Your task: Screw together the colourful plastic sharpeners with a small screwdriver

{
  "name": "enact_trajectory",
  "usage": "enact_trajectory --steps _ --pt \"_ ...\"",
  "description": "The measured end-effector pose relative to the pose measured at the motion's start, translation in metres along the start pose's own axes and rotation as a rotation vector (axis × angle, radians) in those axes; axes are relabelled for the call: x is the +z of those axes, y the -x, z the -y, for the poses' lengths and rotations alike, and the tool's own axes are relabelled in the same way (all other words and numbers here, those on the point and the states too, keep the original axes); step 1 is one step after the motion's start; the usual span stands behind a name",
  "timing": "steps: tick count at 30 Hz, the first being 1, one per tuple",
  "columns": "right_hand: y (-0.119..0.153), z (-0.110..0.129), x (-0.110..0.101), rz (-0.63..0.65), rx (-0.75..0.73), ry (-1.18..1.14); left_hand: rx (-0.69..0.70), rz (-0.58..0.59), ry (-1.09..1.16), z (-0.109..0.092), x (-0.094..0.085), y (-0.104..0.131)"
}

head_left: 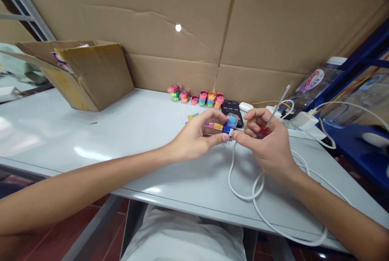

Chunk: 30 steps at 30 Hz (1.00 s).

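Between the thumb and fingers of my left hand [199, 133] is a small blue piece with a clear cap [230, 124], perhaps a pencil sharpener; its exact kind I cannot make out. My right hand [270, 141] is closed around the red handle of a screwdriver [278, 107], whose metal shaft points up and away. The right thumb reaches over to the blue piece and touches its near side. Behind my left hand lie some colourful pieces [214, 125], partly hidden by the fingers.
Several small bright stacked pieces [211, 99] stand along the cardboard wall. A phone [231, 108] showing a timer lies beside a white mouse [246, 107]. An open cardboard box [97, 76] stands left. A white cable [258, 194] loops over the table's right side, near a power strip [306, 129] and bottle [319, 76].
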State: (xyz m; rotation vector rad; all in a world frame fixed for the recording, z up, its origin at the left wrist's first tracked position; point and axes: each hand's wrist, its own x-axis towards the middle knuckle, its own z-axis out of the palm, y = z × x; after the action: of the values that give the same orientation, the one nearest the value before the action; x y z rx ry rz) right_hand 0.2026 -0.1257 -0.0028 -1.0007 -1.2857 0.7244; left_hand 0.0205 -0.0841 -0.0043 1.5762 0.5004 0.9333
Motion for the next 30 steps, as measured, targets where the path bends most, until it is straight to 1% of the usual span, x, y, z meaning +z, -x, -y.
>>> enact_trajectory --steps 3,6,9,12,14,17,19,22,26,30 --pt "-0.001 0.001 0.000 -0.017 -0.060 0.070 -0.018 -0.009 0.027 0.000 0.000 -0.001" --pt "-0.006 0.000 -0.005 -0.003 -0.076 0.143 -0.056 -0.015 0.070 -0.004 0.000 -0.001" --pt "-0.007 -0.003 -0.011 0.098 -0.067 0.240 -0.123 -0.042 0.100 -0.008 -0.003 -0.003" --pt "-0.004 -0.004 -0.015 0.208 -0.068 0.284 -0.150 -0.115 0.116 -0.011 -0.010 -0.007" --pt "0.000 -0.004 -0.015 0.250 -0.131 0.360 -0.159 -0.165 0.152 -0.012 -0.017 -0.011" --pt "0.002 -0.003 -0.015 0.287 -0.278 0.542 -0.188 -0.209 0.185 -0.014 -0.025 -0.015" --pt "0.002 -0.003 -0.014 0.289 -0.339 0.616 -0.187 -0.204 0.177 -0.016 -0.029 -0.015" --pt "0.000 -0.005 -0.014 0.257 -0.362 0.660 -0.156 -0.166 0.141 -0.018 -0.030 -0.015" --pt "0.002 -0.005 -0.014 0.180 -0.352 0.636 -0.151 -0.131 0.118 -0.021 -0.029 -0.014" --pt "0.004 -0.003 -0.012 0.114 -0.398 0.593 -0.139 -0.111 0.164 -0.022 -0.030 -0.014"
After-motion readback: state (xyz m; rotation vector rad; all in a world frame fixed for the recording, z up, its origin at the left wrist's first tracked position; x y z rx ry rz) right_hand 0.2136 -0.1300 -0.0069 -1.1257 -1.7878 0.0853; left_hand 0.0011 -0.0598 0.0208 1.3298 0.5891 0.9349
